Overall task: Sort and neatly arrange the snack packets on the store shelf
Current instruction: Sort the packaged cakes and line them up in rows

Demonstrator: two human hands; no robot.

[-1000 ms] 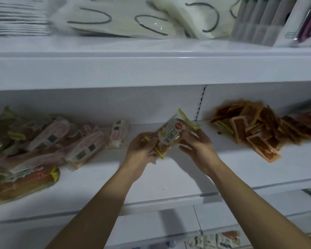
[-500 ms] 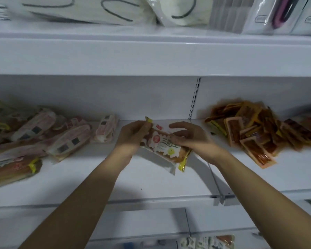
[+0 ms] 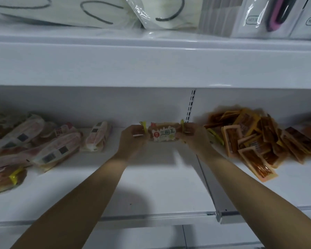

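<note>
Both hands, left hand (image 3: 133, 136) and right hand (image 3: 191, 134), fingers clamped on snack packet (image 3: 162, 134) ends near shelf (image 3: 151, 186) back edge. Best lowered level, label forward, squared to that edge.

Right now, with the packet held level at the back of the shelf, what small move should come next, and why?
Probably lower the snack packet straight down and release it. The left hand and right hand each pinch one end, holding it level with its label facing out near the back wall, above a bare stretch of shelf between the pink-wrapped packets and the orange pile.
</note>
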